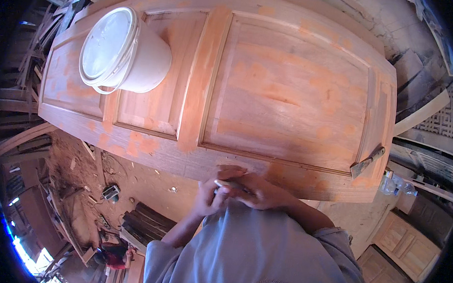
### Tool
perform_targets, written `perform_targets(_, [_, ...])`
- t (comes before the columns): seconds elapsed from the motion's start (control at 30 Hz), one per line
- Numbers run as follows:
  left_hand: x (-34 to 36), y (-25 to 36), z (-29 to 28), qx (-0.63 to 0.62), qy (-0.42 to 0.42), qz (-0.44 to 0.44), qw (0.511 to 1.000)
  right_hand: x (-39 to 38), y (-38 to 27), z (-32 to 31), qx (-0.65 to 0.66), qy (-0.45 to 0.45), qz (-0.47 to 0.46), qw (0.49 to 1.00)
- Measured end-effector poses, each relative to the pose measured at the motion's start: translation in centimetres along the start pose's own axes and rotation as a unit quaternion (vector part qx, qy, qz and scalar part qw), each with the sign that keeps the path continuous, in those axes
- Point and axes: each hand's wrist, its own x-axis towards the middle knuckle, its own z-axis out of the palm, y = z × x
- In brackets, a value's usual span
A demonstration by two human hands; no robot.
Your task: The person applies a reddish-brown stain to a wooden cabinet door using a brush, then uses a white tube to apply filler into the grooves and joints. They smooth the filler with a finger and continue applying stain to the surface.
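Close to my chest, at the near edge of a large wooden panelled door (289, 88), my two hands meet. My left hand (209, 197) is closed, with its thumb and fingers bent together. Against it lies my right hand (260, 190), also closed, its fingers curled. A small pale thing (218, 183) shows between the fingers; its kind is hidden by them. Orange-brown filler patches mark the door's frame and panels. On the door's right end rests a putty knife (367, 162) with a dark handle and flat blade.
A white lidded bucket (151, 62) stands on the door's left part. Dark timber pieces (147, 224) are stacked below left, near another person (114, 256) in red. Plastic bottles (399, 185) lie beyond the right end, above panelled wooden doors (406, 245). Planks lean along the left.
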Motion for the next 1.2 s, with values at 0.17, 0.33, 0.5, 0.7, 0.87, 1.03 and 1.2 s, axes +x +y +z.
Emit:
perform_targets(0.17, [-2.6, 0.8, -0.1, 0.063, 0.104, -0.001, 0.993, 1.8, 0.0, 2.0, 0.027, -0.049, 0.001, 0.998])
perform_targets(0.33, [-3.6, 2.0, 0.7, 0.064, 0.133, -0.071, 0.987, 1.2, -1.4, 2.2, 0.06, -0.083, 0.081, 0.991])
perform_targets(0.5, [-4.6, 0.6, 1.3, 0.066, 0.176, -0.085, 0.978, 1.4, 0.6, 2.5, 0.092, -0.11, 0.057, 0.988])
perform_targets(0.7, [-6.5, -1.2, 6.9, 0.014, 0.389, -0.133, 0.912, -0.6, 4.4, 2.5, 0.15, -0.165, 0.125, 0.967])
perform_targets(0.87, [-7.6, 0.4, 10.2, 0.015, 0.439, -0.147, 0.886, -3.1, 2.8, 2.9, 0.093, -0.116, 0.123, 0.981])
perform_targets(1.03, [-7.3, 0.3, 11.6, 0.094, 0.448, -0.042, 0.888, -4.1, 1.2, 2.3, 0.006, -0.091, 0.031, 0.995])
perform_targets(1.2, [-5.0, 0.1, 12.5, 0.086, 0.493, -0.012, 0.866, -3.5, 0.8, 1.3, -0.022, -0.095, -0.002, 0.995])
